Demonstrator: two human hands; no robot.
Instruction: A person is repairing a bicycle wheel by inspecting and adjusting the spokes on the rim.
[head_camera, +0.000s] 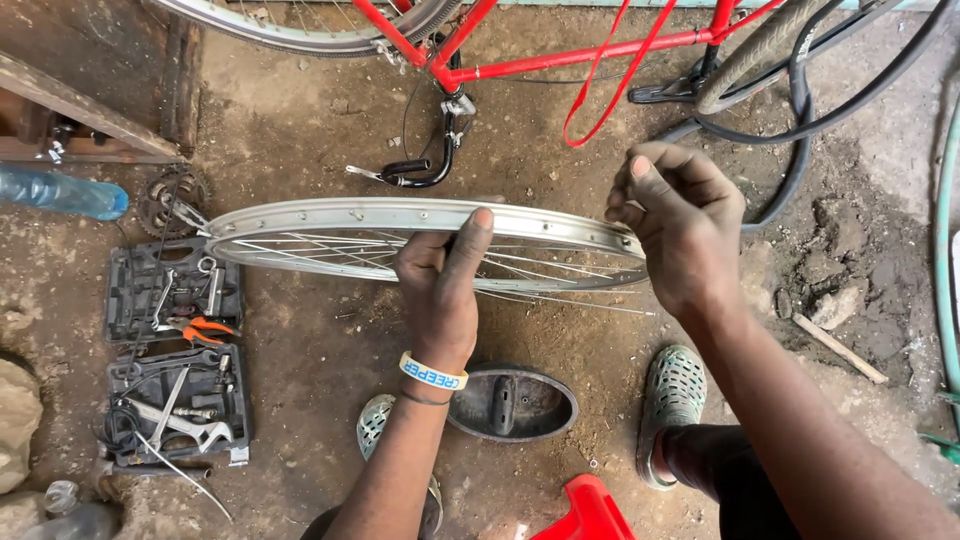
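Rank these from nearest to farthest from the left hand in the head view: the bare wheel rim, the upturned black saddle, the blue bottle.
1. Bare wheel rim: gripped by the left hand.
2. Upturned black saddle: on the ground just below that wrist, between the sandalled feet.
3. Blue bottle: lying at the far left edge, beyond the tool cases.

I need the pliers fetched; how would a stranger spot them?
Left of the bare wheel rim that the left hand grips, two black tool trays lie on the dirt. The pliers lie in the upper tray, the only tool with orange handles.
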